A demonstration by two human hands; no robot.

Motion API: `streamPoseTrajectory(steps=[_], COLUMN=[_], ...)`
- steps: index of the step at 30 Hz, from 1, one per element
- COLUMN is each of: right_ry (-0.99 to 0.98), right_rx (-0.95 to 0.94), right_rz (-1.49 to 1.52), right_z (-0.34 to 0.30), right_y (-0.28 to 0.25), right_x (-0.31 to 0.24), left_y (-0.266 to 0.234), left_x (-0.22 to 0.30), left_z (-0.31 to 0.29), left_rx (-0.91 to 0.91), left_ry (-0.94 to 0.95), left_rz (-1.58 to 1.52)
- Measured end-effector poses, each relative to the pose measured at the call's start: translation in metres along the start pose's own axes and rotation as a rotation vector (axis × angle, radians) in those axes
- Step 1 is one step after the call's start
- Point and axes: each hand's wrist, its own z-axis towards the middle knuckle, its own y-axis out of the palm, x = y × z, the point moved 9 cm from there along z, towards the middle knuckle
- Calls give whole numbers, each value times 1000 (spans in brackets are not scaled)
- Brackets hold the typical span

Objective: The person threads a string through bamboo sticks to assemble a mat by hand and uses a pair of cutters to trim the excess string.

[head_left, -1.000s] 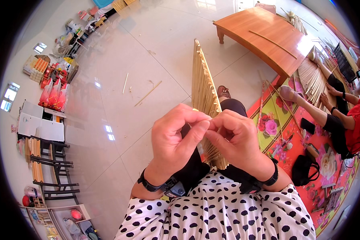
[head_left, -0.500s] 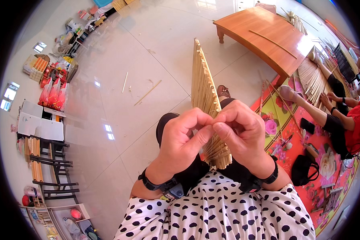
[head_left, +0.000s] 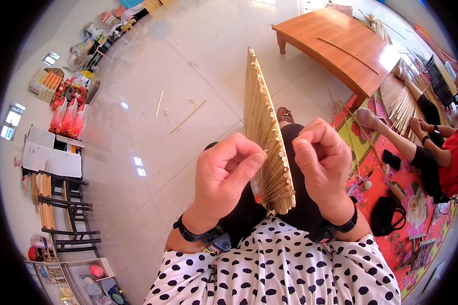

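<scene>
A long bundled row of pale straw-like stalks (head_left: 270,127) stands on edge between my knees, its cut ends facing right and its near end against my polka-dot garment. On its left side is my left hand (head_left: 225,175), thumb and forefinger pinched together. A tiny light tip, perhaps of thread, shows at that pinch. My right hand (head_left: 321,165) is held apart on the right of the stalks, thumb pressed to curled fingers. What it pinches, if anything, is too small to make out. Both wrists wear black straps.
An orange-brown wooden table (head_left: 336,43) with a stick on it stands ahead right. On the right, another person's hands (head_left: 420,127) work among stalks on a red floral mat (head_left: 399,188). A black bag (head_left: 387,216) and a phone (head_left: 391,159) lie there. Dark stools (head_left: 71,213) stand left.
My hands met over the stalks before; now they have drawn apart, the right one moving right and up, the left one slightly left. Both stay pinched. The stalks' cut ends are more exposed.
</scene>
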Motion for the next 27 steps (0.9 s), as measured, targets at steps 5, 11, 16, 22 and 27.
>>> streamPoseTrajectory(steps=[5, 11, 16, 22, 27], right_ry=[-69, -118, -173, -198, -211], right_rx=[-269, -267, -224, -193, -193], right_rz=[-252, -289, -334, -234, -197], right_z=[-5, -11, -9, -9, -9], right_y=[25, 33, 24, 21, 23], right_x=[-7, -7, -18, -33, -33], left_y=[-3, -2, 14, 43, 38], left_x=[9, 23, 73, 131, 134], left_z=[2, 1, -21, -56, -50], left_rx=[43, 76, -63, -561, -300], left_ry=[95, 214, 535, 728, 569], left_rz=[43, 177, 245, -376, -373])
